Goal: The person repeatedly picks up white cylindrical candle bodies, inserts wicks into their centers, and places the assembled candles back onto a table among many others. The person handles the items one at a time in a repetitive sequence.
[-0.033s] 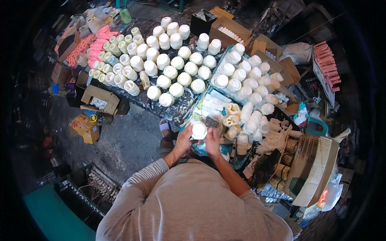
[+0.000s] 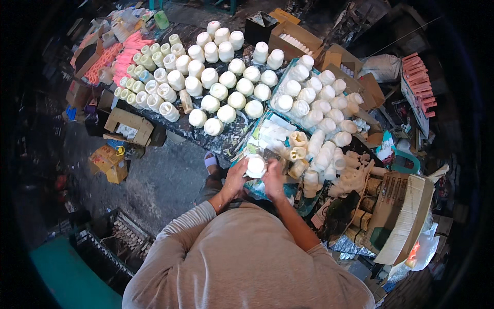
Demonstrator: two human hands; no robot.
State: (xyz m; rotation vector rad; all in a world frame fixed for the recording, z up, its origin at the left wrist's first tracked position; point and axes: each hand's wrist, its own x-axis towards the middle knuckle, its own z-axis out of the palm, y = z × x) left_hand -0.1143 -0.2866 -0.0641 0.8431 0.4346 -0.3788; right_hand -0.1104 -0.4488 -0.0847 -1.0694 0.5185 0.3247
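A round, pale white candle [image 2: 256, 166] is held upright just in front of my body. My left hand [image 2: 236, 177] is closed around its left side. Close against the candle's right side is my right hand [image 2: 273, 178], its fingers curled and blurred by motion. A smeared brownish shape shows just above those fingers, and I cannot tell what it is. Under and beyond my hands lies a work surface with white sheets [image 2: 271, 132] and scraps. Several yellowish hollow wax pieces [image 2: 297, 153] lie right of my right hand.
Rows of white candles [image 2: 210, 77] cover the dark table ahead. More stand in a blue-edged tray [image 2: 280, 82] at the right. Pink candles [image 2: 135, 44] lie far left. An open cardboard box [image 2: 396, 211] stands near right; yellow boxes [image 2: 109, 162] sit on the floor at left.
The candle has shifted slightly up and to the right. My right hand has turned, its fingers now more curled and blurred beside the candle.
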